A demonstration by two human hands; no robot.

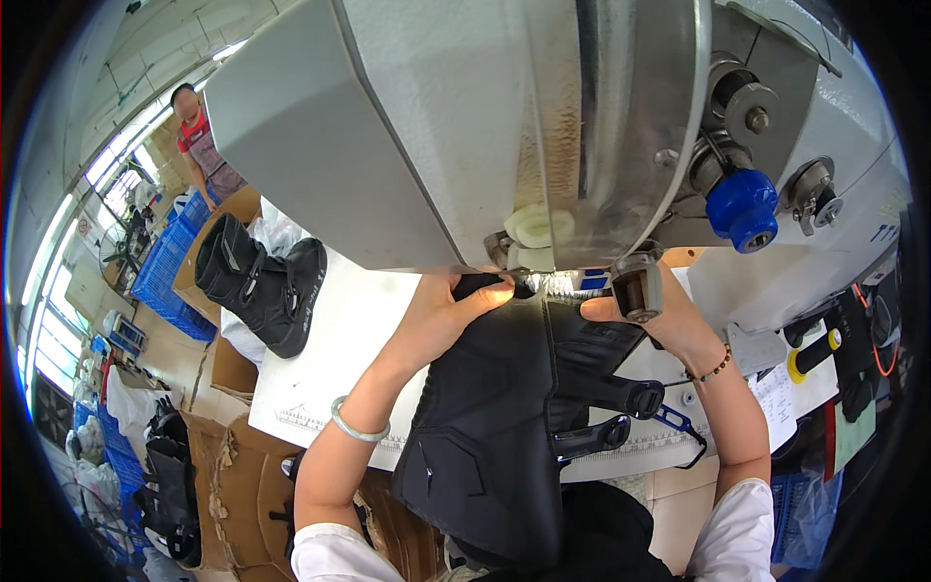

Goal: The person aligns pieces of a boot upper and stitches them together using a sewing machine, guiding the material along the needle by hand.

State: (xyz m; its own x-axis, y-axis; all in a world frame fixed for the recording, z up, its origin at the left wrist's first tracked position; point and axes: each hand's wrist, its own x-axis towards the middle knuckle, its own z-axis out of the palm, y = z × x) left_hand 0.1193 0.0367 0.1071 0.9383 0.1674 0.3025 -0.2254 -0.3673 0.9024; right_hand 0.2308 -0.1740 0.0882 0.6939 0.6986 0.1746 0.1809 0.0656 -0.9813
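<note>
A tall black boot (485, 417) with buckle straps lies under the head of a grey sewing machine (436, 116), its upper edge at the lit needle area. On the left of that edge, my left hand (436, 320) pinches the black material, thumb on top and fingertips partly hidden under the machine head. My right hand (669, 315) grips the same boot on the right side, thumb laid over it and most fingers out of sight. The buckles (630, 398) hang at the boot's right side. Needle and stitch line are hard to make out.
Another black boot (267, 286) stands on the left of the white worktable (359, 301). Cardboard boxes (238, 485) and blue crates (175, 262) sit on the left. A person (208, 145) stands far left. A thread spool (815, 356) and paper sheet (774, 398) lie right.
</note>
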